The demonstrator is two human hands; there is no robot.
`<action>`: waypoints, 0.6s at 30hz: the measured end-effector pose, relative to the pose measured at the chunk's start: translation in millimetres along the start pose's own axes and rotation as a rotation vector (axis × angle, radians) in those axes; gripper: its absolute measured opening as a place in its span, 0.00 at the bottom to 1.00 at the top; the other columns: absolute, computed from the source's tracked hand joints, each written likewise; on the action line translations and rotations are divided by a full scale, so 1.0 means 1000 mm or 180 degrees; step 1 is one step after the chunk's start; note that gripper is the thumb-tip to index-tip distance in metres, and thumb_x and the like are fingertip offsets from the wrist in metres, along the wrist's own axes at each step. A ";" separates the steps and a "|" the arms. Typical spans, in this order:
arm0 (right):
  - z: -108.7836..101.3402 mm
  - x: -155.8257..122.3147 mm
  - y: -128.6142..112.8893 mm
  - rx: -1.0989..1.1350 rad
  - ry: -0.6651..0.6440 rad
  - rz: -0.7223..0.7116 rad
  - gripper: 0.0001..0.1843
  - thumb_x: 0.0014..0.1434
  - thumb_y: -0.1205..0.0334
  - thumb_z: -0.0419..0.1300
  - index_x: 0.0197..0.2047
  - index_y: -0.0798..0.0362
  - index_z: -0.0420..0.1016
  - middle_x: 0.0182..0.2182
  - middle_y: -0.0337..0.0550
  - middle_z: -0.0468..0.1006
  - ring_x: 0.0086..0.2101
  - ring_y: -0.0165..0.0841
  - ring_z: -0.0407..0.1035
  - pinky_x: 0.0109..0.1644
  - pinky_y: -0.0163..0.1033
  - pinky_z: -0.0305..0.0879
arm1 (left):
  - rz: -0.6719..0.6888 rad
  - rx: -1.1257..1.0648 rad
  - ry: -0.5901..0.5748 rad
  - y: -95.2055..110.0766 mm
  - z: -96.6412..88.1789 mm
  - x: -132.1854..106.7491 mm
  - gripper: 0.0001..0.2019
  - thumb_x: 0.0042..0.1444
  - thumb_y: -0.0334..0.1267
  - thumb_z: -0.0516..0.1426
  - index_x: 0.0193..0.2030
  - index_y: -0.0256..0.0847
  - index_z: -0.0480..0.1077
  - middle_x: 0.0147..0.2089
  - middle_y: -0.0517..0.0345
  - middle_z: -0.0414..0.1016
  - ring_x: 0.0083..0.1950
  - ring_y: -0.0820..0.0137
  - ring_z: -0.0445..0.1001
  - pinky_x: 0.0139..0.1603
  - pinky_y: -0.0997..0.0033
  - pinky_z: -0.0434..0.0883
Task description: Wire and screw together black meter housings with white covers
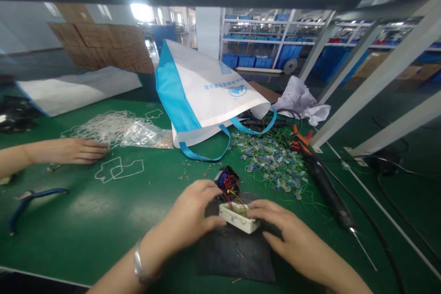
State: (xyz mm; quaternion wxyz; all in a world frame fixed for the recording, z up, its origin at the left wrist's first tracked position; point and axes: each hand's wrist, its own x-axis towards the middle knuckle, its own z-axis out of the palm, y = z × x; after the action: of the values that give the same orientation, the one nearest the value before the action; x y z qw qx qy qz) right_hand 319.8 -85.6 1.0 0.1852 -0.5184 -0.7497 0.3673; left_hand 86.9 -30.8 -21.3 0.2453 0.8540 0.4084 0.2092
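My left hand [193, 213] and my right hand [284, 232] both grip a small white plastic housing [238, 217] over a dark mat [234, 252]. Red and yellow wires run from the housing up to a small black and blue component [226, 178] lying just behind it on the green table [103, 220]. My left hand pinches the housing's left end; my right hand's fingers curl over its right end. A metal bracelet sits on my left wrist.
A pile of small blue-and-white parts with green wires [272, 163] lies to the right. A soldering iron [324, 183] and cables are further right. A white and blue bag [206, 92] stands behind. Another person's hand [74, 150] rests at left, near a clear bag [138, 131] and blue pliers [31, 197].
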 end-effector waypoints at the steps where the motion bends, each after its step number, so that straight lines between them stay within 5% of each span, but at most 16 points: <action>1: -0.006 -0.005 0.008 -0.0138 0.0147 0.0112 0.19 0.53 0.69 0.49 0.47 0.49 0.69 0.50 0.40 0.64 0.52 0.33 0.57 0.59 0.41 0.50 | -0.0002 0.0003 -0.0065 0.007 0.011 -0.004 0.23 0.40 0.33 0.66 0.45 0.43 0.65 0.49 0.56 0.65 0.48 0.63 0.64 0.50 0.58 0.66; 4: -0.029 -0.014 0.043 -0.0929 0.1004 0.0896 0.18 0.57 0.61 0.47 0.48 0.52 0.68 0.48 0.44 0.67 0.49 0.37 0.61 0.56 0.43 0.57 | 0.0017 0.0065 0.0074 0.014 0.033 -0.014 0.27 0.38 0.30 0.66 0.46 0.43 0.63 0.48 0.55 0.64 0.47 0.61 0.63 0.48 0.56 0.67; 7: -0.049 -0.014 0.082 -0.1854 0.1604 0.1894 0.21 0.56 0.63 0.47 0.52 0.59 0.65 0.47 0.52 0.67 0.47 0.41 0.63 0.53 0.43 0.60 | 0.0197 0.0207 0.0340 0.012 0.045 -0.016 0.24 0.39 0.26 0.65 0.43 0.39 0.63 0.46 0.53 0.64 0.47 0.60 0.62 0.48 0.55 0.66; 11: -0.062 -0.007 0.117 -0.2157 0.1695 0.2410 0.23 0.55 0.68 0.46 0.52 0.73 0.60 0.44 0.65 0.66 0.47 0.49 0.61 0.53 0.48 0.58 | 0.0507 0.0400 0.0582 0.011 0.058 -0.010 0.21 0.44 0.25 0.60 0.45 0.36 0.61 0.43 0.51 0.65 0.44 0.61 0.63 0.44 0.56 0.67; 15: -0.067 -0.005 0.139 -0.2099 0.1627 0.2784 0.22 0.54 0.66 0.49 0.51 0.71 0.61 0.39 0.67 0.67 0.45 0.53 0.63 0.48 0.52 0.60 | 0.0939 0.0650 0.0632 0.011 0.067 -0.008 0.07 0.57 0.28 0.48 0.39 0.38 0.65 0.36 0.53 0.66 0.38 0.64 0.63 0.37 0.62 0.65; 18: -0.072 -0.005 0.150 -0.1849 0.1700 0.2907 0.21 0.51 0.65 0.53 0.47 0.69 0.64 0.37 0.67 0.68 0.41 0.56 0.64 0.43 0.56 0.62 | 0.1187 0.0740 0.0844 0.006 0.069 -0.013 0.12 0.60 0.29 0.43 0.35 0.37 0.66 0.36 0.53 0.67 0.37 0.65 0.62 0.36 0.64 0.64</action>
State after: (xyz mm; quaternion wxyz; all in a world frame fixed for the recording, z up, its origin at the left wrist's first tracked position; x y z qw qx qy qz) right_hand 465.3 -35.4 -62.9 0.0416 -0.8916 -0.4485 0.0470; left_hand 122.2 -61.6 -74.4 0.0470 0.9021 0.2937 0.3127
